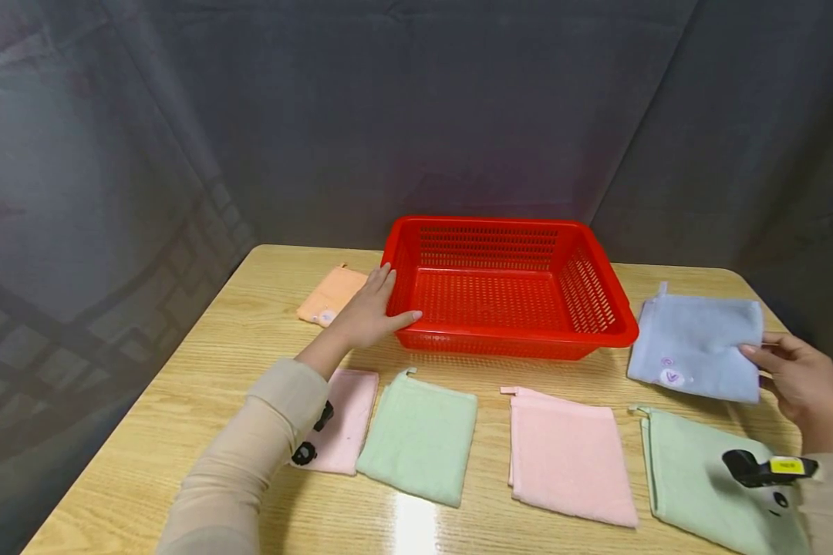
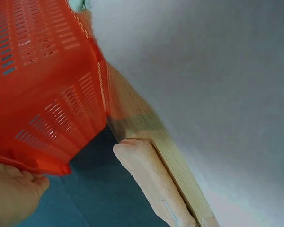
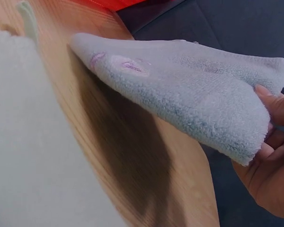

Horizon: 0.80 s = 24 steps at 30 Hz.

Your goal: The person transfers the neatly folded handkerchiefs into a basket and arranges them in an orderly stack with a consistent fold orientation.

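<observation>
A red plastic basket (image 1: 500,333) stands on the table. My left hand (image 1: 368,312) holds its left rim, thumb over the inner side; in the left wrist view, part of that hand (image 2: 12,194) is hidden behind the rim. To the right of the basket, my right hand (image 1: 801,378) pinches the right edge of a folded light-blue towel (image 1: 701,339) between thumb and fingers. The right wrist view shows this towel (image 3: 189,94) tilted, its held side raised off the table and a purple heart patch near the lower end.
In front of the basket lie a pink panda towel (image 1: 350,424), a green towel (image 1: 423,439), a plain pink towel (image 1: 569,459) and another green towel (image 1: 701,470), partly under my right sleeve. An orange towel (image 1: 336,293) lies left of the basket. Grey curtain (image 1: 458,116) hangs behind the table.
</observation>
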Available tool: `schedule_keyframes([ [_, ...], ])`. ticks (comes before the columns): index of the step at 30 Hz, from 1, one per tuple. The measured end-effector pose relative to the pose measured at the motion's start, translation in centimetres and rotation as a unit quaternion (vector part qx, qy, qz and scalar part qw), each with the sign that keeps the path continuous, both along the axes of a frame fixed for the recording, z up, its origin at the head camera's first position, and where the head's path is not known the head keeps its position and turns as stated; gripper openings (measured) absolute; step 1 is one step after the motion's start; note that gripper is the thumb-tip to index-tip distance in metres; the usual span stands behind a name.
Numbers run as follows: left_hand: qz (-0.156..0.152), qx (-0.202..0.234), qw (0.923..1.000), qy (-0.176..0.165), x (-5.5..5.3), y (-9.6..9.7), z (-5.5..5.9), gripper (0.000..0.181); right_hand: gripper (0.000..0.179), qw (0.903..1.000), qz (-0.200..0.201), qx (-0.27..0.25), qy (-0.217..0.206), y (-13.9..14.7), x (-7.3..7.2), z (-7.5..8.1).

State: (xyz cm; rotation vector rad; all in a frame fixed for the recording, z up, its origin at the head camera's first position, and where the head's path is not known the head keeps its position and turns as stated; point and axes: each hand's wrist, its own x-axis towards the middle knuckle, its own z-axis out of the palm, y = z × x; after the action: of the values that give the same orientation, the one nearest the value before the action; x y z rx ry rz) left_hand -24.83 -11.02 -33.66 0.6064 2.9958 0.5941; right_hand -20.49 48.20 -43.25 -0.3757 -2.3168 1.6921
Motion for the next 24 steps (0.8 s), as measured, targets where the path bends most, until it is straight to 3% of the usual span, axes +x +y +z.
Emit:
schedule_keyframes([
  [8,-0.002,-0.016,0.9998,0.013,0.0,0.0,0.1,0.09,0.022,0.9998,-0.012,0.01,0.012,0.5,-0.4,-0.2],
  [16,0.001,-0.03,0.9994,0.02,0.0,0.0,0.1,0.088,0.03,0.9995,-0.014,-0.015,0.025,0.5,-0.7,0.2],
  [24,0.004,-0.033,0.9991,0.025,-0.1,0.0,0.0,0.088,0.031,0.9886,0.0,-0.12,0.092,1.3,-1.4,0.4],
])
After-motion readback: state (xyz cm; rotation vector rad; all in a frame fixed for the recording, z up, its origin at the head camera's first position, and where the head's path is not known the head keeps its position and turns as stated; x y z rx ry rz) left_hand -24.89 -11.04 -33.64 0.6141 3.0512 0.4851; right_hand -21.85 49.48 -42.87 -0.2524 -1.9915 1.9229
